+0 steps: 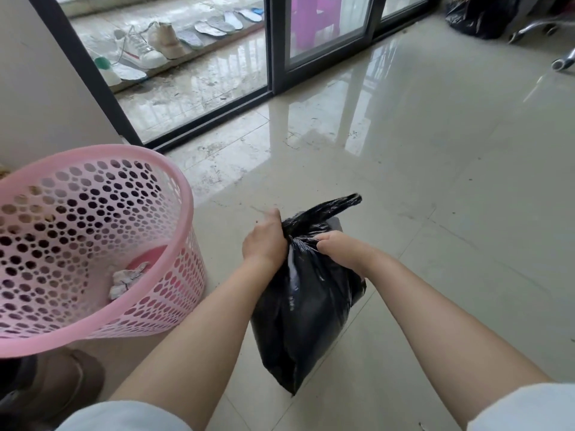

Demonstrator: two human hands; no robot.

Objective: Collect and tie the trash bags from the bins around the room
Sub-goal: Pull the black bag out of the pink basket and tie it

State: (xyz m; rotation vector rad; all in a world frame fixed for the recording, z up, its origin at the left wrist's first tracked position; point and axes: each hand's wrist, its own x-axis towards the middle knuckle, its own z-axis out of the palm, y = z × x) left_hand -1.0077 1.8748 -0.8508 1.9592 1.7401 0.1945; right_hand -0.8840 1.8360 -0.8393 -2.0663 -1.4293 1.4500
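Black trash bag (306,309) held above floor (435,181), center-near, w/ both hands clamped on its gathered neck: left hand (264,241), right hand (334,247). Pink bin (174,181) just left; second bag (480,15) far right.

Two black bags (306,306) (one far), one bin (93,244).

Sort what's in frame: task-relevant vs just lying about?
Job in hand:
- black trash bag, neck gripped by left hand and right hand
- pink bin, crumpled paper left inside
- second black bag, far corner

Lying about:
- shoes and insoles behind the glass door
- chair base
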